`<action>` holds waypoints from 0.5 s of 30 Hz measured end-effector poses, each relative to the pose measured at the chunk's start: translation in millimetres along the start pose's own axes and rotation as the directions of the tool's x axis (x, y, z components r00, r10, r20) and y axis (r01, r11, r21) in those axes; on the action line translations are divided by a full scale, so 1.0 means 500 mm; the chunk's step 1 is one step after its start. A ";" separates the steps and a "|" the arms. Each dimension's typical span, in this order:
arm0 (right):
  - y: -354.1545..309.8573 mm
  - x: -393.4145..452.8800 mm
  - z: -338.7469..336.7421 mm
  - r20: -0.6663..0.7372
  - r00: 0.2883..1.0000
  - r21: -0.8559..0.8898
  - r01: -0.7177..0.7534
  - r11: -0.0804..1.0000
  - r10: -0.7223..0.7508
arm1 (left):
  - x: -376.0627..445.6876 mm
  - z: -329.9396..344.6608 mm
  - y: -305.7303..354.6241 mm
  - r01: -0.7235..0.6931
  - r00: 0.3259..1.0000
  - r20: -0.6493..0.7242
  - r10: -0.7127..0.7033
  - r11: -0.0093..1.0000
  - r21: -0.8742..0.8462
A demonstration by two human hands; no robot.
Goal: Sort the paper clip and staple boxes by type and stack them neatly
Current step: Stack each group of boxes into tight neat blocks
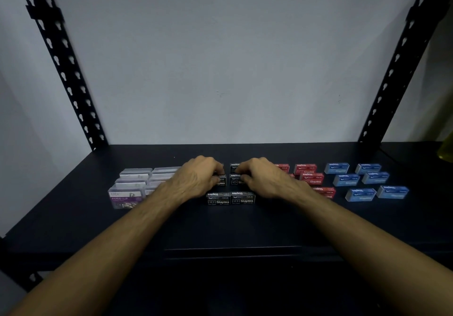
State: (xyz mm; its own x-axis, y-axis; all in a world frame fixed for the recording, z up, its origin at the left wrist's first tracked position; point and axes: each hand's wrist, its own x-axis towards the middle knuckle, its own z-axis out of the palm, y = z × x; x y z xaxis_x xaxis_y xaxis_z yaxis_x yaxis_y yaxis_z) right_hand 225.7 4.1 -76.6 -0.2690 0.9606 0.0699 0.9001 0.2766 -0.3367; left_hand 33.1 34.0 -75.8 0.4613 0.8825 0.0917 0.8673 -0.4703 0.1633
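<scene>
Two hands, frame centre: left hand (198, 176) and right hand (263, 176), fingers curled, each pinch black staple boxes (230, 199), apparently aligning that colour group.

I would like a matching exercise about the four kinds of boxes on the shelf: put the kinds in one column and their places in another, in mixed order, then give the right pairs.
Things:
1. clear paper clip boxes
2. black staple boxes
3. red staple boxes
4. blue staple boxes

Places:
A. far right of the row
B. middle, under both hands
C. far left of the row
D. just right of the right hand

Pairs: 1-C, 2-B, 3-D, 4-A
</scene>
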 end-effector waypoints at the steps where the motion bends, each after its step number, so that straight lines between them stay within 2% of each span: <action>1: 0.001 0.001 0.001 0.002 1.000 0.006 0.004 1.000 -0.004 | 0.002 0.002 0.000 -0.004 1.000 0.002 0.004 1.000 -0.009; 15: 0.004 -0.012 -0.003 0.028 0.999 0.071 0.037 0.997 -0.039 | -0.003 0.000 0.002 -0.071 0.996 0.042 0.077 0.990 -0.125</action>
State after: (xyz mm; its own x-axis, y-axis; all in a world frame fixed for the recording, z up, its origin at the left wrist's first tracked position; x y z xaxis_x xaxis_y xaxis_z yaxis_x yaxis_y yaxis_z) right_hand 229.8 -1.1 -76.3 -0.3137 0.9478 0.0566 0.8626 0.3094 -0.4002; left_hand 33.5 32.3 -75.7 0.5339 0.8432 0.0630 0.8020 -0.5286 0.2781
